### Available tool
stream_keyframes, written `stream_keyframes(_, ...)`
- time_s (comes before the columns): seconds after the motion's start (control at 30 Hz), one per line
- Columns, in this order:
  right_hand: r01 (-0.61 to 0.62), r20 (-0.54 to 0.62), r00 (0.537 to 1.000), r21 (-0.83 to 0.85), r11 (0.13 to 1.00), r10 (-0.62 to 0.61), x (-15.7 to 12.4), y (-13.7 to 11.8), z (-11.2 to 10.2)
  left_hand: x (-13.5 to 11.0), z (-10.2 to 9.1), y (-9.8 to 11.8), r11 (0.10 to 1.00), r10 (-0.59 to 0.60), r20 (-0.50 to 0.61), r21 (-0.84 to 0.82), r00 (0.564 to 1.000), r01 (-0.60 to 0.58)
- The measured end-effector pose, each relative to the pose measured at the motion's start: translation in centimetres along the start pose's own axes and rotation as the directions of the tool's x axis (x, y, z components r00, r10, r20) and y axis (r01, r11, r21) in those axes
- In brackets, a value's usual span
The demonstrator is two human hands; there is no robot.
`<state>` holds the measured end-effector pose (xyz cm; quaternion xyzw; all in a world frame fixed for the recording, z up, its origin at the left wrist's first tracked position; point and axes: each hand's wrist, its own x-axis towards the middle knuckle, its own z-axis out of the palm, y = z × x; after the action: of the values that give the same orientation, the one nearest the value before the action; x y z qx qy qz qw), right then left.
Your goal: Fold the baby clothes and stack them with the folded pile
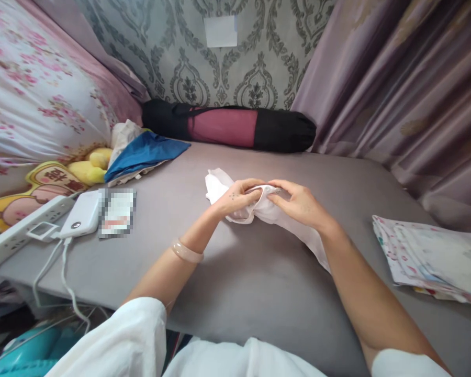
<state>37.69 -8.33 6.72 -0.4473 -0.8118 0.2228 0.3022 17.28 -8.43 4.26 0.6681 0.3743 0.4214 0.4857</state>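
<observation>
A thin white cloth (220, 184) lies bunched on the grey bed surface (251, 272) in the middle of the view. My left hand (237, 198) is closed on its upper edge, fingers pinched. Right beside it, my right hand (298, 201) pinches the same edge, and the cloth trails down under that forearm. Both hands nearly touch each other. A pale bangle (186, 251) sits on my left wrist.
A stack of folded patterned cloths (432, 256) lies at the right edge. A black and maroon roll bag (230, 125) lies against the wall. At the left are a blue cloth (143, 152), a white power bank (82, 214), a power strip (19, 230) and cables.
</observation>
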Motion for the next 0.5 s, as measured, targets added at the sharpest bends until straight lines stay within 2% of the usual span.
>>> stream_keyframes(0.07,-0.034,-0.027,0.999,0.026,0.999,0.034,0.5,0.7,0.5,-0.5,-0.7,-0.2,1.000,0.023,-0.149,0.015,0.989,-0.021)
stream_keyframes(0.1,-0.058,-0.065,0.996,0.051,0.997,0.062,0.6,1.1,0.5,-0.8,-1.2,-0.3,0.999,0.032,-0.243,0.037,0.970,-0.024)
stream_keyframes(0.2,-0.120,-0.201,0.969,0.133,0.984,0.146,0.9,2.4,0.3,-2.4,-2.8,-0.4,0.995,0.048,-0.500,0.096,0.865,0.001)
stream_keyframes(0.27,-0.161,-0.239,0.950,0.176,0.971,0.201,0.9,3.0,0.0,-3.6,-3.6,-0.5,0.994,0.041,-0.596,0.104,0.802,0.027)
stream_keyframes(0.3,-0.180,-0.245,0.943,0.194,0.964,0.225,0.9,3.2,-0.1,-4.3,-3.8,-0.6,0.993,0.031,-0.616,0.106,0.787,0.045)
stream_keyframes(0.33,-0.196,-0.248,0.937,0.210,0.958,0.246,0.9,3.3,-0.1,-4.9,-3.8,-0.7,0.992,0.012,-0.619,0.109,0.785,0.070)
stream_keyframes(0.37,-0.207,-0.252,0.932,0.223,0.953,0.261,0.9,3.4,-0.1,-5.5,-3.7,-0.8,0.988,-0.016,-0.598,0.113,0.801,0.104)
stream_keyframes(0.47,-0.206,-0.272,0.924,0.236,0.950,0.268,1.0,3.5,0.0,-6.9,-2.7,-1.6,0.955,-0.157,-0.401,0.169,0.902,0.242)
stream_keyframes(0.5,-0.199,-0.279,0.924,0.234,0.952,0.262,1.0,3.5,0.0,-7.2,-2.2,-1.9,0.938,-0.201,-0.331,0.208,0.922,0.279)
